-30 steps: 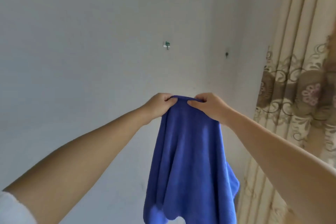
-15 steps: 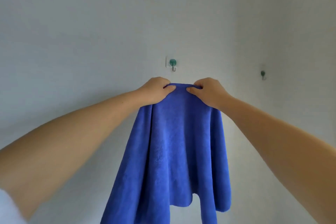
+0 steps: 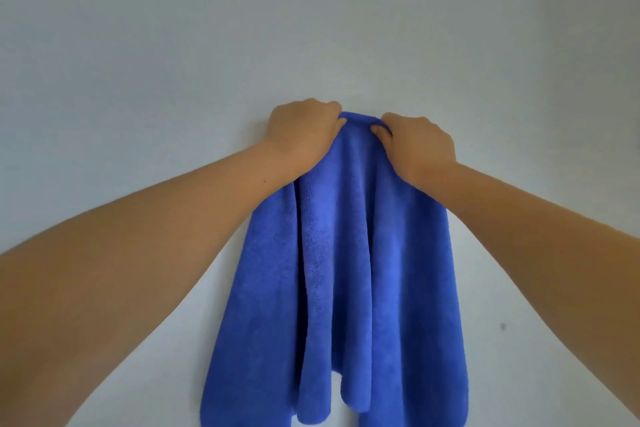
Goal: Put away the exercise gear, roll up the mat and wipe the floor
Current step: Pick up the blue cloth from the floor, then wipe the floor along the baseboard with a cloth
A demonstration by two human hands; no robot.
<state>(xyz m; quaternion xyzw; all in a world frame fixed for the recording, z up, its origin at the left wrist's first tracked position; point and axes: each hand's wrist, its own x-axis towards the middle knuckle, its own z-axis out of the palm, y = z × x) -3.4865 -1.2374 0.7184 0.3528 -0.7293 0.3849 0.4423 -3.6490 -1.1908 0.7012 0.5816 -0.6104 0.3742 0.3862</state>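
A blue cloth (image 3: pixel 339 274) hangs in long folds against the white wall (image 3: pixel 173 45), reaching below the bottom of the view. My left hand (image 3: pixel 301 132) grips its top edge on the left, fingers curled over the fabric. My right hand (image 3: pixel 415 146) pinches the top edge on the right, a short gap away. The cloth's top edge sits between the two hands, close against the wall. The wall hook seen earlier is hidden behind the hands and cloth.
Plain white wall fills the view on all sides. A small dark mark (image 3: pixel 503 326) shows on the wall at lower right, beside my right forearm.
Both hands have carried the cloth up and forward to the wall, over the spot where the green hook showed. The hook, the second hook and the curtain are out of sight now.
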